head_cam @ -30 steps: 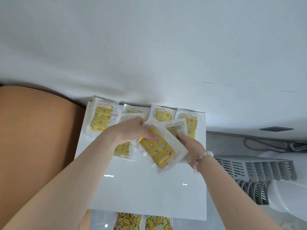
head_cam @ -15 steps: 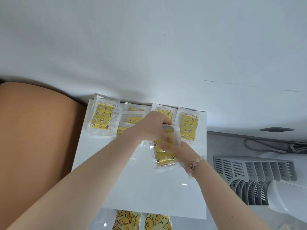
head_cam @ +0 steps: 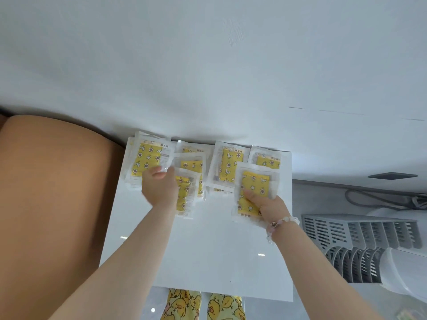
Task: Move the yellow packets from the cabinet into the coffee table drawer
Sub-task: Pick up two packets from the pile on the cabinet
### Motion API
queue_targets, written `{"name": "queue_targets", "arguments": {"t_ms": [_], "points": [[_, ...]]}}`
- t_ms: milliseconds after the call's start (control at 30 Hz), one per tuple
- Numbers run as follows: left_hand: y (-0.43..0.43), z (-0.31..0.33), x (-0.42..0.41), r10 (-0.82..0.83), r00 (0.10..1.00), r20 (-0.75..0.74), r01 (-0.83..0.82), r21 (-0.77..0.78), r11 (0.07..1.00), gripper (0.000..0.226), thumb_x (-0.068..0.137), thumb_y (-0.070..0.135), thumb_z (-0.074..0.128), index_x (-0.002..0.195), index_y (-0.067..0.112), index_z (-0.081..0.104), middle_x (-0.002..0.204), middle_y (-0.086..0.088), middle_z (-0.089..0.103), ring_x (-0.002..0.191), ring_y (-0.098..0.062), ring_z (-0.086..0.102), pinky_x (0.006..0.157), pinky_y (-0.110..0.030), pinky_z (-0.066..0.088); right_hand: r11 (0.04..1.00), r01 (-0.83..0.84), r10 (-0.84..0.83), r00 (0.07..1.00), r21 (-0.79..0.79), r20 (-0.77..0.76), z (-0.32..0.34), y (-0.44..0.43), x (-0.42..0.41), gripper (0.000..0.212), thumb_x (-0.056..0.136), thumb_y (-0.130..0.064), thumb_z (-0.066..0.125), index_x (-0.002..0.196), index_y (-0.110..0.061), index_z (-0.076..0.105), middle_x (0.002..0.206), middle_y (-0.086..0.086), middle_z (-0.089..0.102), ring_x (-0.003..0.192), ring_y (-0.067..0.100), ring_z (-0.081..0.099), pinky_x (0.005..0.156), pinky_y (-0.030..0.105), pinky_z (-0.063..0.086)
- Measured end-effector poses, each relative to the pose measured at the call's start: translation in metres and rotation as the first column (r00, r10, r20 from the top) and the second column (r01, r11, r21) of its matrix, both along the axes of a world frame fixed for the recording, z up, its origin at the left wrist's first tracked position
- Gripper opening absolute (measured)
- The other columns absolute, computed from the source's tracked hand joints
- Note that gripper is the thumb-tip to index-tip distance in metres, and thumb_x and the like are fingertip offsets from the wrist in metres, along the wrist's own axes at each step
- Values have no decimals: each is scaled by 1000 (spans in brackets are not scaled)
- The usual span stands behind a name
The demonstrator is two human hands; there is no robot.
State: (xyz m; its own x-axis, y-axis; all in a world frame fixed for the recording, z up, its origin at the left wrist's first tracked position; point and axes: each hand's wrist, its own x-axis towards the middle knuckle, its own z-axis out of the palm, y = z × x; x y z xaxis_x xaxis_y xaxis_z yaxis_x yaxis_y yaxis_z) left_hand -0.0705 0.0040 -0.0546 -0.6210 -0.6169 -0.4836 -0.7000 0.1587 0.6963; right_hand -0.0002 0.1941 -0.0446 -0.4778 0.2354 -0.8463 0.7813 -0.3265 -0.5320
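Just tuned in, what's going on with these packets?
A person stands at a white cabinet top, where yellow packets lie in overlapping piles along the wall. The right hand pinches one packet, thumb on top, at the rightmost pile. The left hand is at the near corner of the leftmost pile; whether it grips anything is unclear. No drawer is in view.

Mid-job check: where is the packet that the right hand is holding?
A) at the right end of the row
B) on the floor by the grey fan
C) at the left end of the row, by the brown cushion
A: the right hand pinches a packet, thumb on top, and it overlaps the rightmost packet of the row.
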Motion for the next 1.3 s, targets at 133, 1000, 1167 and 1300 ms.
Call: {"name": "queue_targets", "arguments": {"t_ms": [133,1000,1167,1300], "points": [[-32,-28,27,-42,968,248,77,-133,988,62,75,29,78,127,7,51,126,-8,57,118,-28,52,99,-45,43,1000,11,-11,1000,10,15,0,3,0,11,80,-22,74,86,-19,66,79,-2,69,71,14,65,61,24,51],[9,-24,71,-66,988,137,59,51,997,29,86,22,68,108,11,52,96,1,54,96,-24,53,83,-31,39,999,-34,33,994,6,107,-21,4,5,17,82,-21,66,98,-13,64,94,4,68,86,25,65,72,30,55],[10,-9,67,17,999,33,-22,156,988,18,89,20,64,98,14,49,89,3,55,88,-20,53,73,-28,41,1000,22,-21,994,-1,109,-26,5,1,25,83,-22,63,107,-13,62,110,10,68,100,32,65,96,50,48],[30,14,56,-113,991,-71,131,378,917,22,88,18,65,107,15,54,96,6,59,87,-6,57,69,-16,41,998,40,-37,997,-58,63,-22,1,-7,12,91,-17,53,86,-19,64,102,7,68,98,29,64,94,47,49]]}}
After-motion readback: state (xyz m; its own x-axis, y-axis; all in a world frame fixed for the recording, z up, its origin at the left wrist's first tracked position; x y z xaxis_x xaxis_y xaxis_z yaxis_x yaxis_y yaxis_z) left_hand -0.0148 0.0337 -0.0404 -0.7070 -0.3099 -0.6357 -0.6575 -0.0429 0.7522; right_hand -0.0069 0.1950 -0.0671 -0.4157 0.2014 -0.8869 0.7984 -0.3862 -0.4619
